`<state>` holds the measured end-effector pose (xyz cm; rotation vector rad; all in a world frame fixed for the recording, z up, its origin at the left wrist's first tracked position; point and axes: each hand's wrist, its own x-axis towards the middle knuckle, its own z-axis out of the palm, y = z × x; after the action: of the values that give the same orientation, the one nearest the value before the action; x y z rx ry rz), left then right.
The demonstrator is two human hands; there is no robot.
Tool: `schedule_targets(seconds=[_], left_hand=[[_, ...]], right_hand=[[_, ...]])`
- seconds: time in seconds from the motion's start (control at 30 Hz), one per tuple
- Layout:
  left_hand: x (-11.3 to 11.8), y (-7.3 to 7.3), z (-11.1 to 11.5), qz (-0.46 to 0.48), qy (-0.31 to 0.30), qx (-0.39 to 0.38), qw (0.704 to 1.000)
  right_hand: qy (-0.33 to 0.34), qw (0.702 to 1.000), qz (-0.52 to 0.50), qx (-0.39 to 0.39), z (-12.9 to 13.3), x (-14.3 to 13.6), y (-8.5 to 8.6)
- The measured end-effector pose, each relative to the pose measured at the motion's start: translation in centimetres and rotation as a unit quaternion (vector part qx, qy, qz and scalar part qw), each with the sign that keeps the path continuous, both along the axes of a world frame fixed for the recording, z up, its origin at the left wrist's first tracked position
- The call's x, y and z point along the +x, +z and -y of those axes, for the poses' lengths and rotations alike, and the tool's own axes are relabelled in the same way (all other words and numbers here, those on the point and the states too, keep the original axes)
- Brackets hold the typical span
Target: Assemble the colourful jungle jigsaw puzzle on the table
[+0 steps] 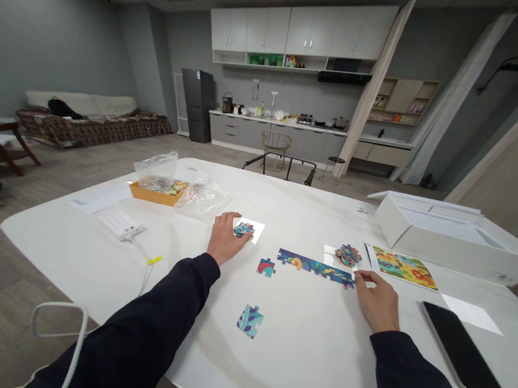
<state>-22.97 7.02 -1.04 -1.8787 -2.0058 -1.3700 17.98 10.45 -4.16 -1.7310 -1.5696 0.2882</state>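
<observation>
My left hand [226, 241] reaches to a small pile of puzzle pieces [244, 230], its thumb and fingers apart at the pile's near left side. A strip of joined puzzle pieces [314, 266], dark blue with colourful figures, lies across the middle. At the strip's right end my right hand [377, 299] has its fingertips closed on an end puzzle piece [348, 284], mostly beside the fingers. Below the strip's left end lies a loose red and teal piece [266, 267]. Closer to me is a loose light-blue patterned piece [249, 321]. Another pile of pieces [348, 255] sits behind the strip.
A yellow box [155, 194] with pieces and plastic bags stands back left, near a white adapter with cable [122, 225]. To the right are a picture sheet [404, 267], a large white box [458, 239] and a black phone [464, 354]. A chair [281, 158] stands beyond the table.
</observation>
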Motion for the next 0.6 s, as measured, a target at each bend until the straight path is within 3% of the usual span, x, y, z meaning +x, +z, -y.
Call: schedule_targets(seconds=[0.07,0.17,0.3,0.47,0.57,0.6], left_hand=[[0.0,-1.1,-1.5,-0.019,0.032,-0.022,0.999],[0.0,-2.3,-2.0,-0.029,0.036,-0.05,0.998],[-0.4,-2.6,-2.0,-0.013,0.034,-0.058,0.998],[-0.1,-1.3,-1.4,-0.008,0.014,-0.024,1.0],[2.4,0.2,1.3,-0.006,-0.07,0.012,0.997],[3.6,0.7,2.6,-0.002,-0.117,0.014,0.993]], right_hand=[[0.002,1.0,-0.002,-0.006,0.0,0.0,0.1],[0.001,1.0,-0.003,-0.013,0.0,0.0,0.0],[-0.003,1.0,0.0,-0.012,-0.1,0.0,-0.2],[-0.011,1.0,-0.001,0.014,0.2,-0.1,0.5],[-0.005,0.997,-0.038,0.069,1.8,-1.9,2.4],[0.025,0.994,-0.073,0.071,2.7,-3.1,3.2]])
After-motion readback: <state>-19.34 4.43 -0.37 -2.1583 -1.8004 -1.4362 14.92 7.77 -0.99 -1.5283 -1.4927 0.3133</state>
